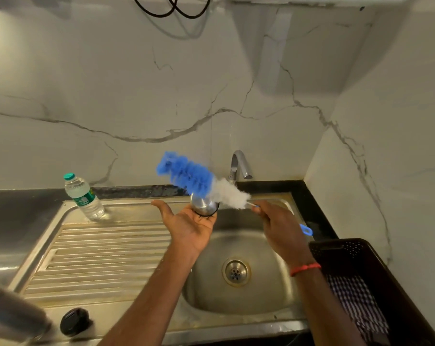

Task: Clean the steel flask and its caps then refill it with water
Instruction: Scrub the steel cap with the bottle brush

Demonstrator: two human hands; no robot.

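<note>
My left hand (pixel 189 226) is palm up over the sink's back edge and carries a steel cap (pixel 202 206) with a black ring on its fingers, thumb spread out to the left. My right hand (pixel 281 231) grips the blue handle of a bottle brush (pixel 191 176). Its blue and white bristles lie across the top of the cap, pointing up and left. A blurred steel flask (pixel 11 313) is at the bottom left corner. A black cap (pixel 74 322) lies beside it on the sink's front rim.
The steel sink basin (pixel 261 290) with its drain lies under my hands, with the ribbed drainboard (pixel 99 250) to its left. A plastic water bottle (pixel 82 196) stands at the drainboard's back. The tap (pixel 238 163) is behind the basin. A black basket (pixel 336 248) holding a checked cloth (pixel 356 300) sits at the right.
</note>
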